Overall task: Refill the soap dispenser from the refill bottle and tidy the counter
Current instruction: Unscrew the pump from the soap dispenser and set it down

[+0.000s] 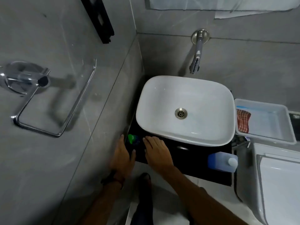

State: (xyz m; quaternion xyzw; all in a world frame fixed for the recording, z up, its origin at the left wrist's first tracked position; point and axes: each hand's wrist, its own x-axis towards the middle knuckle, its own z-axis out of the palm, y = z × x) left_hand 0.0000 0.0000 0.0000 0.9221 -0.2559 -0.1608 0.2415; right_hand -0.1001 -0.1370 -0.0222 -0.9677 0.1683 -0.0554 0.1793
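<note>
The soap dispenser [133, 139], with a green pump top over a dark blue body, stands on the black counter [191, 161] in the left front corner beside the sink. My left hand [122, 155] is just left of it and my right hand [157, 151] just right of it. Both hands have their fingers spread and neither touches the dispenser. The blue refill bottle [222, 161] with a white cap lies on its side at the counter's right front.
A white basin [185, 109] fills most of the counter under a wall tap [196, 52]. A grey tray [266, 120] holding a red checked cloth [243, 120] sits to the right, above a white toilet tank [276, 176]. A chrome towel ring [53, 101] hangs on the left wall.
</note>
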